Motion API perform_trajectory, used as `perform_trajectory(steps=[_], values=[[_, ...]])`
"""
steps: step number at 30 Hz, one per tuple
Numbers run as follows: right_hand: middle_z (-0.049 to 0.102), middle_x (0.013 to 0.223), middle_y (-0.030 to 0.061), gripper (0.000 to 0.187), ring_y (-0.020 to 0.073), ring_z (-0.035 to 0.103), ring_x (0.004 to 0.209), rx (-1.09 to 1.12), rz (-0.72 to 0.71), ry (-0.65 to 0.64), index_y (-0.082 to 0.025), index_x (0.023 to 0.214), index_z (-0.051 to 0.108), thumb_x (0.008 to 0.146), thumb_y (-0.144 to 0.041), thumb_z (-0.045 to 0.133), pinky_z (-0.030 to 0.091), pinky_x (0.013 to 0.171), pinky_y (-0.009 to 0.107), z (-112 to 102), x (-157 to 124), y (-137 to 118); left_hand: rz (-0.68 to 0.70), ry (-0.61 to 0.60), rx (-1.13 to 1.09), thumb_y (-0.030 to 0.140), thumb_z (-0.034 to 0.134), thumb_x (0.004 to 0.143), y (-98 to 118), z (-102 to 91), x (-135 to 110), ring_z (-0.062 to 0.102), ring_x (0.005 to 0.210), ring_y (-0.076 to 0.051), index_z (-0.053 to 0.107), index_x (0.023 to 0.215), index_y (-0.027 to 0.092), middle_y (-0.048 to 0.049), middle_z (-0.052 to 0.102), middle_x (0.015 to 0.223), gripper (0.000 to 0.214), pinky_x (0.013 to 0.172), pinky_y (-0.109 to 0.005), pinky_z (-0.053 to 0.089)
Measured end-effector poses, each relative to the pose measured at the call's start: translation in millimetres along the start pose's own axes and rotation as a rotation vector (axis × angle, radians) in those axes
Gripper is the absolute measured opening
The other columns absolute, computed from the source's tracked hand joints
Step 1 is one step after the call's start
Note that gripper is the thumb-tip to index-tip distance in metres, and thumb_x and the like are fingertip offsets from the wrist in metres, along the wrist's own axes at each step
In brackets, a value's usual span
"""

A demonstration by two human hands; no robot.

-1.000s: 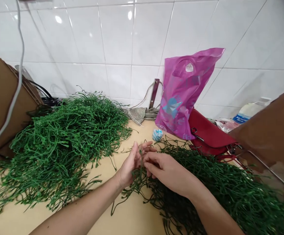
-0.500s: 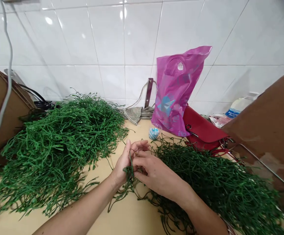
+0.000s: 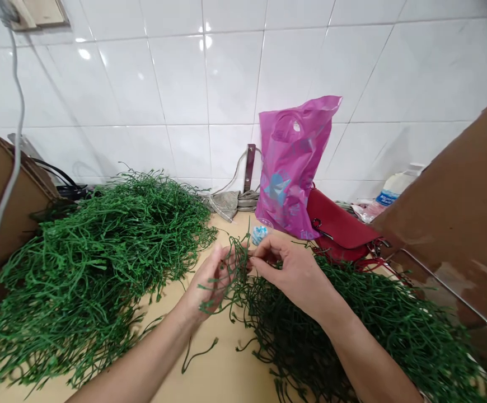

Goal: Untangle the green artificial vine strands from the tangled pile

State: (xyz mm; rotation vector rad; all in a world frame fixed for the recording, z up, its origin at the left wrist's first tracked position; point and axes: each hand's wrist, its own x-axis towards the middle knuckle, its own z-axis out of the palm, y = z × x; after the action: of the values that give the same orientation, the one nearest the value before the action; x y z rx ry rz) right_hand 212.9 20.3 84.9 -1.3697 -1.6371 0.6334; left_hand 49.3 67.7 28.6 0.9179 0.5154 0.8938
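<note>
My left hand and my right hand meet over the middle of the beige table. Between them hangs a small bunch of thin green plastic stems. The right thumb and forefinger pinch the top of the bunch. The left fingers curl around its lower part. A large heap of the same green stems covers the table's left side. A darker heap of stems lies under and to the right of my right forearm.
A pink plastic bag leans on the white tiled wall, with a red purse beside it. A small blue-and-white object sits before the bag. Brown cardboard rises at right and brown cardboard at left. A grey cable hangs at left.
Both hands have lifted slightly and drawn a bunch of stems up from the right heap. The right hand's pinch now sits higher, near the blue-and-white object.
</note>
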Motion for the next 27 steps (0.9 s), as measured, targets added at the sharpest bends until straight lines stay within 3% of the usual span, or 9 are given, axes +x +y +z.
perform_trajectory(steps=[4,7,12,15,17,20,22,27], values=[[0.059,0.069,-0.0032,0.013,0.0126,0.054,0.067,0.034,-0.008,-0.021,-0.021,0.073,0.056,0.085,-0.023,0.060,0.043,0.063,0.023,-10,-4,-13,0.126,-0.096,0.378,0.047,0.071,0.085,27,7.8,-1,0.065,0.091,-0.019,0.076,0.102,0.017,-0.0054,0.075,0.096,0.035,0.089,-0.029,0.046],[0.062,0.076,-0.0029,0.012,0.0132,0.057,0.073,-0.028,-0.031,-0.004,-0.022,0.079,0.059,0.090,-0.026,0.059,0.045,0.068,0.024,-27,-12,-25,0.252,-0.096,0.554,0.047,0.065,0.089,51,22.2,1,0.060,0.087,-0.017,0.074,0.091,0.015,-0.0039,0.071,0.090,0.033,0.085,-0.028,0.045],[0.067,0.084,-0.0013,0.013,0.0152,0.061,0.076,-0.169,-0.034,0.181,-0.027,0.097,0.064,0.094,-0.038,0.059,0.048,0.068,0.025,-60,-30,-47,0.367,-0.220,0.800,0.044,0.055,0.095,88,53.2,3,0.053,0.074,-0.014,0.064,0.078,0.017,0.0000,0.060,0.077,0.033,0.073,-0.025,0.042],[0.066,0.087,-0.0005,0.022,0.0158,0.061,0.077,-0.210,-0.069,0.310,-0.028,0.109,0.062,0.090,-0.040,0.064,0.049,0.068,0.025,-67,-34,-58,0.424,-0.317,1.094,0.038,0.061,0.091,96,68.0,5,0.047,0.069,-0.012,0.062,0.074,0.018,0.0028,0.056,0.072,0.026,0.065,-0.024,0.036],[0.066,0.090,-0.0002,0.020,0.0156,0.061,0.077,-0.258,-0.085,0.299,-0.028,0.107,0.064,0.088,-0.034,0.066,0.050,0.070,0.026,-66,-31,-64,0.463,-0.348,1.228,0.032,0.065,0.086,95,73.6,8,0.046,0.067,-0.012,0.060,0.071,0.018,0.0038,0.056,0.069,0.021,0.063,-0.023,0.034],[0.066,0.081,-0.0015,0.005,0.0146,0.059,0.071,-0.277,-0.047,0.193,-0.025,0.090,0.066,0.089,-0.027,0.061,0.049,0.068,0.026,-61,-25,-67,0.516,-0.346,1.295,0.019,0.065,0.079,92,75.2,11,0.048,0.067,-0.012,0.059,0.070,0.018,0.0042,0.058,0.071,0.011,0.063,-0.023,0.034],[0.064,0.073,-0.0027,0.010,0.0139,0.058,0.067,-0.222,-0.018,0.153,-0.024,0.083,0.064,0.091,-0.027,0.058,0.048,0.064,0.025,-60,-21,-65,0.522,-0.314,1.288,0.015,0.063,0.077,92,73.8,11,0.050,0.071,-0.012,0.060,0.075,0.019,0.0042,0.060,0.075,0.006,0.066,-0.023,0.036],[0.066,0.074,-0.0010,0.015,0.0146,0.062,0.070,0.067,-0.008,0.257,-0.023,0.085,0.061,0.091,-0.036,0.059,0.050,0.064,0.025,-62,-11,-47,0.376,-0.246,1.146,0.013,0.060,0.079,103,71.5,7,0.058,0.079,-0.015,0.062,0.098,0.023,0.0031,0.066,0.085,0.022,0.071,-0.025,0.042]])
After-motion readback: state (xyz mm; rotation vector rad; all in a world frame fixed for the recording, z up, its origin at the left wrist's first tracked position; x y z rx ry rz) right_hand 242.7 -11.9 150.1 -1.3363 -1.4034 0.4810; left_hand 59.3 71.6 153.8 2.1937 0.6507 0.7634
